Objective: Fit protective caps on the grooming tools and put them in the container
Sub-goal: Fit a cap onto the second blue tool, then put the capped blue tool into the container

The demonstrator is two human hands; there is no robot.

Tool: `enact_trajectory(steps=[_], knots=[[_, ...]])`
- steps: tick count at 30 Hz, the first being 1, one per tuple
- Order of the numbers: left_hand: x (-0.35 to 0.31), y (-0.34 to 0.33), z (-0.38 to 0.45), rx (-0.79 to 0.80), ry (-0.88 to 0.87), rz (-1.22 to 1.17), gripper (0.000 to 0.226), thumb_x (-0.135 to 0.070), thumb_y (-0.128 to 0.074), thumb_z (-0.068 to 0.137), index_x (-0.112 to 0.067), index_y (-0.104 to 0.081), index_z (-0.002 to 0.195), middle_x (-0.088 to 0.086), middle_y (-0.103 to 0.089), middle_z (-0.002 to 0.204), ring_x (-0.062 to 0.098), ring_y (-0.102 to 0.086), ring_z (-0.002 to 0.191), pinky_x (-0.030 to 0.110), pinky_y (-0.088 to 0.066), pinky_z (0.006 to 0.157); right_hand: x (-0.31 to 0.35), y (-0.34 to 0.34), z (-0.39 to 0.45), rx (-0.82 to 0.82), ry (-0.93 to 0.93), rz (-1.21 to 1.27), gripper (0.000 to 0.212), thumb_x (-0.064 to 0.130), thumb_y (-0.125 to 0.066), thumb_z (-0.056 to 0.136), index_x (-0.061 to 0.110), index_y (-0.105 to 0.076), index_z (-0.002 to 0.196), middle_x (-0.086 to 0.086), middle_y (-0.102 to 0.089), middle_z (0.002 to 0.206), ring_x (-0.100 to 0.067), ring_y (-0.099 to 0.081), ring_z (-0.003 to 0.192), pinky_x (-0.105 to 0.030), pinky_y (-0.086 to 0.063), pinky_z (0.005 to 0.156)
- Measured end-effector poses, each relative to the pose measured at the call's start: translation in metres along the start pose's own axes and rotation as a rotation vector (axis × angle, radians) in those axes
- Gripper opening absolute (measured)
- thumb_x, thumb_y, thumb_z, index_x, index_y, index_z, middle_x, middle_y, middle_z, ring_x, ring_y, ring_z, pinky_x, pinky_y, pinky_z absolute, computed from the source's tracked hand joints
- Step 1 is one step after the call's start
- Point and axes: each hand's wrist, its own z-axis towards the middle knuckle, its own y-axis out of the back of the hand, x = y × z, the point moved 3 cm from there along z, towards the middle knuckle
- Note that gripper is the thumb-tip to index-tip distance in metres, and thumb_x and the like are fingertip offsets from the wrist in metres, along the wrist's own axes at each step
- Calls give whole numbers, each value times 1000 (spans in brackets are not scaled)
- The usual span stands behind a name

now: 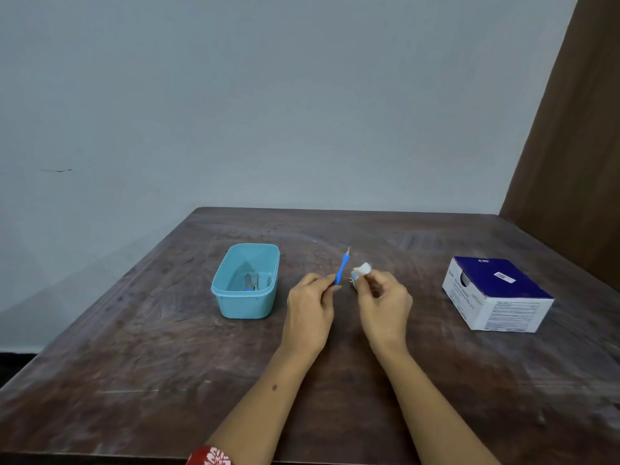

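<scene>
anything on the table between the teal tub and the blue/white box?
Head view: yes. Between the teal plastic tub and blue-and-white cardboard box, the left hand holds a blue-handled tool; the right hand pinches something small and white.

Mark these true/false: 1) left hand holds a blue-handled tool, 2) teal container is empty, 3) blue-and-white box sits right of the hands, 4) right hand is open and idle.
1) True: the left hand pinches the blue-handled tool, tip up.
2) False: the teal container already has metal tools inside.
3) True: the blue-and-white box lies on the table to the right.
4) False: the right hand pinches a small white piece.
</scene>
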Motion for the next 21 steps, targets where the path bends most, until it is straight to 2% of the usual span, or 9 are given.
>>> enact_trajectory(steps=[2,5,8,12,15,17,19,21], knots=[[1,1,1,2,25,-31,20,-4,-62,86,-6,-71,103,10,-65,83,16,-59,69,21,-47,69,5,-2,-3,68,164,-142,8,1,-65,82,5,-72,81,-8,-64,72,-20,-59,65,-24,-40,62],[3,2,1,-8,24,-26,21,-3,-60,86,-7,-71,104,9,-65,81,12,-56,68,11,-40,65,9,-7,-8,193,288,-275,19,-5,-58,83,5,-73,88,-10,-62,74,-20,-55,69,-20,-34,64],[1,5,2,-70,12,-50,20,-3,-61,86,-6,-71,103,9,-66,84,9,-55,70,8,-41,66,7,-11,-10,274,305,-369,16,3,-57,88,7,-72,89,-8,-59,72,-22,-54,71,-22,-31,63],[-7,15,4,-174,-33,-79,18,-5,-64,85,-7,-71,101,6,-67,82,14,-61,70,27,-50,65,3,-9,-7,222,244,-375,15,4,-57,87,3,-71,84,-11,-61,73,-27,-57,71,-32,-42,65],[-11,39,15,-296,-45,-74,15,-8,-66,84,-9,-71,98,1,-68,79,10,-60,68,25,-49,63,3,-9,-6,189,228,-374,14,3,-58,86,1,-69,78,-12,-60,70,-28,-56,67,-33,-42,64],[-7,63,28,-356,15,-88,14,-8,-66,84,-9,-72,97,-6,-68,78,2,-61,68,18,-50,64,2,-9,-5,172,220,-364,16,5,-59,86,1,-67,72,-9,-57,66,-25,-54,64,-29,-38,61],[4,86,43,-332,161,-54,15,-8,-66,83,-8,-72,97,-7,-69,78,-2,-64,69,14,-50,65,0,-9,-4,155,204,-359,17,6,-61,86,2,-66,70,-5,-55,64,-22,-52,62,-26,-34,60],[19,103,56,-219,327,114,13,-7,-66,83,-6,-72,95,4,-73,86,13,-68,76,20,-48,67,-2,-8,-4,131,186,-343,17,7,-63,85,3,-66,69,-1,-52,63,-19,-50,60,-24,-32,61]])
